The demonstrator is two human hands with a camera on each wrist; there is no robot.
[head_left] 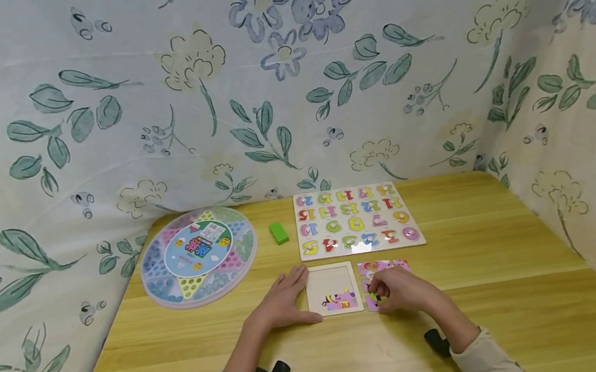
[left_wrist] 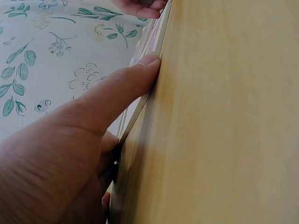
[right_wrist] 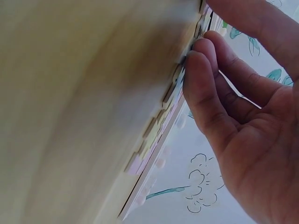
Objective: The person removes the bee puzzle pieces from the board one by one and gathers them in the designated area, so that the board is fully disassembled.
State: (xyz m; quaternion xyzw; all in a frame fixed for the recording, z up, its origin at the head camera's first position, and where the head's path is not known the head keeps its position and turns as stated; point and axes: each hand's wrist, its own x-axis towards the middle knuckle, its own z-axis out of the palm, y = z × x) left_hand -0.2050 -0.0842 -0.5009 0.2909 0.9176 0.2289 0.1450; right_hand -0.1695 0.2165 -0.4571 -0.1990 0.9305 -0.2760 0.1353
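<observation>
A square wooden puzzle tray (head_left: 328, 278) lies on the table, with a few joined pink picture pieces (head_left: 348, 299) along its near edge. My left hand (head_left: 284, 299) braces the tray's left side, fingers at the far corner and thumb at the near one. In the left wrist view, the thumb (left_wrist: 119, 88) presses against the tray's edge. Right of the tray lie flat pink puzzle pieces (head_left: 365, 269), partly hidden by my right hand (head_left: 402, 290). Its loosely bent fingers touch those pieces, with thumb and index finger apart. The right wrist view shows its fingertips (right_wrist: 198, 65) at the pieces' edges.
Behind the tray lies a number puzzle board (head_left: 362, 254). A green block (head_left: 278, 233) sits left of that board. A round Chinese checkers board (head_left: 243, 242) is at the far left of the wooden table (head_left: 514, 308). Floral cloth (head_left: 291, 131) hangs behind.
</observation>
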